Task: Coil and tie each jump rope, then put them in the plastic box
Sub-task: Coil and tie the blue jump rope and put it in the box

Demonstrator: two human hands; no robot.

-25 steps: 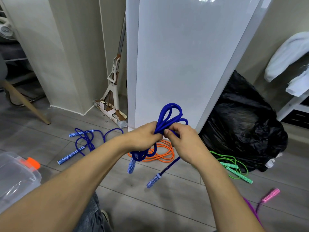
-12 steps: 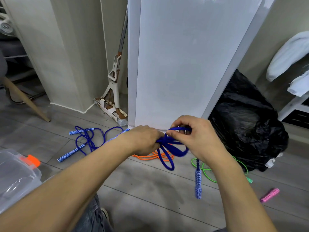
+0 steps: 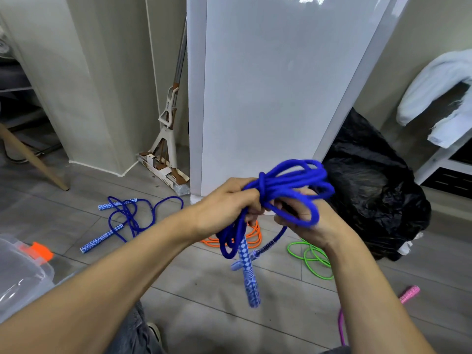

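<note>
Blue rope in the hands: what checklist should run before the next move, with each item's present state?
1. Both hands hold the blue rope: ok; left hand and right hand grip it.
2. Loops gathered in one bundle: ok.
3. Tie finished: cannot tell; a wrap shows by the left hand, blurred.
4. Handles tucked in: not ok; they dangle below.
5. Plastic box in view: ok, lower left; whether open, cannot tell.
6. Other ropes boxed: not ok; second blue rope, orange rope, green rope lie on the floor.

Jump ropes (image 3: 286,185) five; plastic box (image 3: 23,272) one; black bag (image 3: 378,200) one; mop (image 3: 166,139) one.
</note>
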